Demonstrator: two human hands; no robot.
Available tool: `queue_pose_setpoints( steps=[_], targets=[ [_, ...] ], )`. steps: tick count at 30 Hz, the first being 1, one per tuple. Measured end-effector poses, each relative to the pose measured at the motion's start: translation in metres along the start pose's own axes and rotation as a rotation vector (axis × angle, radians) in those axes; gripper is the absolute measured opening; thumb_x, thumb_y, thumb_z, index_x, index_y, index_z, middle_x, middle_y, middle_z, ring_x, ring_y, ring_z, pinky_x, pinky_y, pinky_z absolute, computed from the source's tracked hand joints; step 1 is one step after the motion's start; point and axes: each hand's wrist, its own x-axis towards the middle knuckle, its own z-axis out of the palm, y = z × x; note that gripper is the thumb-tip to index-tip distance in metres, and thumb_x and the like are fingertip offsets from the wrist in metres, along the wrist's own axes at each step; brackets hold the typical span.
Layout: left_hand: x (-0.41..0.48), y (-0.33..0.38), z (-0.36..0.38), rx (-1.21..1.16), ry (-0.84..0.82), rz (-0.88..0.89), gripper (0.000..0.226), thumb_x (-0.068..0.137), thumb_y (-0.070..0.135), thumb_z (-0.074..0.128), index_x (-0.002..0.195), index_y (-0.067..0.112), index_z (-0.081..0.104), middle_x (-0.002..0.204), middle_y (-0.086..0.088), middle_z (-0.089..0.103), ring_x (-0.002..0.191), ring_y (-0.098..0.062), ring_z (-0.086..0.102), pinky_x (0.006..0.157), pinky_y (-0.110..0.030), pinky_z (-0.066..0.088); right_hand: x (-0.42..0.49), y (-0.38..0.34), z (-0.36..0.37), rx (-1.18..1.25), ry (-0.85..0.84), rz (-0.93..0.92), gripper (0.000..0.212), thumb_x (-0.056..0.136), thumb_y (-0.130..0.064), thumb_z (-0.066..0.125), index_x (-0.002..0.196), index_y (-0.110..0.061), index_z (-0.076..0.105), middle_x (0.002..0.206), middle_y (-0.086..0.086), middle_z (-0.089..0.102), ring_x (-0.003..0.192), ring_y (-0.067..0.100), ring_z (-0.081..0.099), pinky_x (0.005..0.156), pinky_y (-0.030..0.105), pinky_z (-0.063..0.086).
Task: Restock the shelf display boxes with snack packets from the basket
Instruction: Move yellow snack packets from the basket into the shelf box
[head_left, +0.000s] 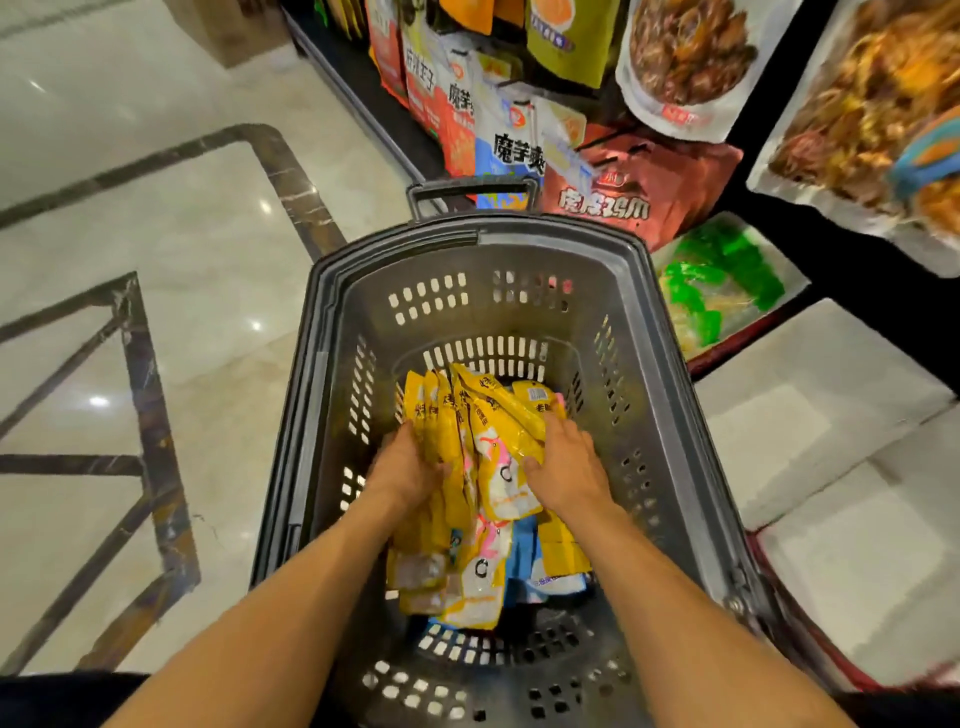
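A grey plastic basket stands on the floor below me. In its bottom lies a pile of yellow snack packets, with a few blue ones under them. Both my hands are down inside it. My left hand presses against the left side of an upright bunch of yellow packets. On the right side of that bunch my right hand lies with its fingers curled onto the packets. The bunch is squeezed between the two hands.
Shelves run along the right, with hanging snack bags at the top and a box of green packets beside the basket. White display boxes sit lower right. Polished marble floor lies to the left.
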Motion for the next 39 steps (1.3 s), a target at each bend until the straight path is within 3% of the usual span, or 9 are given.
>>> queue_pose_setpoints(
  steps=[4, 10, 15, 20, 23, 27, 31, 35, 39],
  targets=[
    [0.015, 0.008, 0.021, 0.084, 0.099, 0.107, 0.074, 0.077, 0.043, 0.076, 0.140, 0.018, 0.046, 0.141, -0.007, 0.047, 0.131, -0.028, 0.043, 0.112, -0.044, 0.038, 0.022, -0.001, 0.010, -0.016, -0.024, -0.026, 0.072, 0.092, -0.031, 0.060, 0.151, -0.015, 0.023, 0.157, 0.009, 0.024, 0.143, 0.028, 0.024, 0.113, 0.039, 0.030],
    [0.037, 0.026, 0.043, 0.331, 0.120, 0.151, 0.055, 0.094, 0.057, 0.044, 0.136, 0.023, 0.052, 0.154, -0.008, 0.026, 0.144, -0.030, 0.017, 0.118, -0.048, 0.020, 0.056, 0.009, 0.022, -0.065, -0.042, 0.007, 0.078, 0.091, -0.027, 0.061, 0.154, -0.019, 0.016, 0.158, 0.007, 0.023, 0.144, 0.028, 0.023, 0.113, 0.040, 0.030],
    [0.042, 0.019, 0.055, 0.236, 0.064, 0.215, 0.050, 0.100, 0.055, 0.025, 0.143, 0.037, 0.045, 0.162, 0.005, -0.005, 0.148, -0.023, -0.009, 0.119, -0.050, -0.002, 0.076, 0.015, 0.037, -0.080, -0.103, 0.093, 0.071, 0.092, -0.027, 0.057, 0.152, -0.020, 0.019, 0.152, 0.012, 0.031, 0.135, 0.033, 0.037, 0.107, 0.043, 0.035],
    [0.043, 0.014, 0.055, 0.463, 0.035, 0.338, 0.054, 0.097, 0.063, 0.018, 0.147, 0.045, 0.029, 0.159, 0.003, -0.027, 0.145, -0.021, -0.027, 0.117, -0.047, -0.008, 0.070, 0.010, 0.034, -0.014, -0.046, 0.184, 0.049, 0.091, -0.011, 0.047, 0.138, -0.017, 0.041, 0.145, 0.015, 0.041, 0.121, 0.041, 0.051, 0.095, 0.045, 0.044],
    [0.044, 0.017, 0.057, 0.482, -0.038, 0.353, 0.051, 0.099, 0.060, 0.018, 0.148, 0.049, 0.023, 0.161, -0.003, -0.022, 0.147, -0.024, -0.024, 0.118, -0.047, -0.004, 0.057, 0.007, 0.022, 0.189, -0.062, 0.302, 0.042, 0.089, -0.015, 0.047, 0.131, -0.017, 0.047, 0.130, 0.020, 0.055, 0.117, 0.042, 0.054, 0.094, 0.043, 0.045],
    [0.040, 0.019, 0.070, 0.552, -0.102, 0.325, 0.053, 0.101, 0.052, 0.028, 0.150, 0.051, 0.009, 0.162, -0.010, -0.013, 0.148, -0.027, -0.021, 0.118, -0.046, -0.001, 0.046, 0.015, 0.016, 0.351, -0.070, 0.434, 0.037, 0.093, -0.027, 0.050, 0.125, -0.010, 0.056, 0.130, 0.017, 0.059, 0.118, 0.037, 0.055, 0.094, 0.037, 0.045],
    [0.032, 0.023, 0.081, 0.502, 0.046, 0.200, 0.094, 0.090, 0.060, 0.049, 0.155, 0.026, -0.010, 0.163, -0.009, -0.001, 0.151, -0.026, -0.004, 0.120, -0.042, 0.009, 0.032, 0.024, 0.022, 0.427, -0.095, 0.469, 0.039, 0.080, -0.032, 0.067, 0.113, -0.014, 0.059, 0.119, 0.010, 0.065, 0.110, 0.031, 0.061, 0.093, 0.036, 0.050],
    [0.035, 0.018, 0.082, 0.461, 0.079, 0.108, 0.122, 0.072, 0.074, 0.061, 0.154, 0.010, -0.003, 0.160, -0.009, 0.008, 0.148, -0.026, 0.009, 0.119, -0.043, 0.013, 0.027, 0.028, 0.035, 0.372, -0.094, 0.490, 0.061, 0.071, -0.031, 0.081, 0.120, -0.015, 0.048, 0.124, 0.010, 0.061, 0.113, 0.032, 0.059, 0.093, 0.042, 0.051],
    [0.037, 0.016, 0.083, 0.530, 0.009, 0.071, 0.114, 0.070, 0.082, 0.053, 0.154, 0.014, 0.015, 0.161, -0.011, 0.001, 0.149, -0.029, 0.001, 0.120, -0.046, 0.004, 0.023, 0.036, 0.045, 0.322, -0.068, 0.494, 0.055, 0.074, -0.025, 0.079, 0.117, -0.018, 0.046, 0.125, 0.011, 0.060, 0.113, 0.034, 0.060, 0.093, 0.044, 0.051]
  ],
)
